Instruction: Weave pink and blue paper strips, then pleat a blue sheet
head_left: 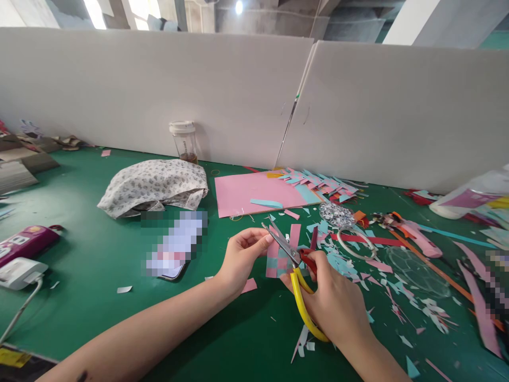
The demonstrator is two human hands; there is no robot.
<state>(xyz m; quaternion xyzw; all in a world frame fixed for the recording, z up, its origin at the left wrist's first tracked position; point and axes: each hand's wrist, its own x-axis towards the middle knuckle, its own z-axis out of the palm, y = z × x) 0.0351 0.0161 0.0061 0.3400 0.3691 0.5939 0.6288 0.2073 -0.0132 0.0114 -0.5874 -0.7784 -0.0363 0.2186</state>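
Observation:
My right hand [332,297] grips scissors [294,257] with yellow and red handles. Their blades are slightly apart and point up and left. My left hand [244,257] is closed in a pinch beside the blade tips, at the upper left edge of a small woven piece of pink and blue paper strips [272,269]. The woven paper lies behind the blades, partly covered by them. A fingertip of my right hand is near its lower edge.
Paper scraps [338,260] litter the green table [119,323] on the right, around a tape ring [353,244] and a pink glue gun [423,239]. Behind are pink sheets [238,193]. A phone [181,244], patterned cloth [155,183], cup [185,143] and power strip [27,241] lie leftward.

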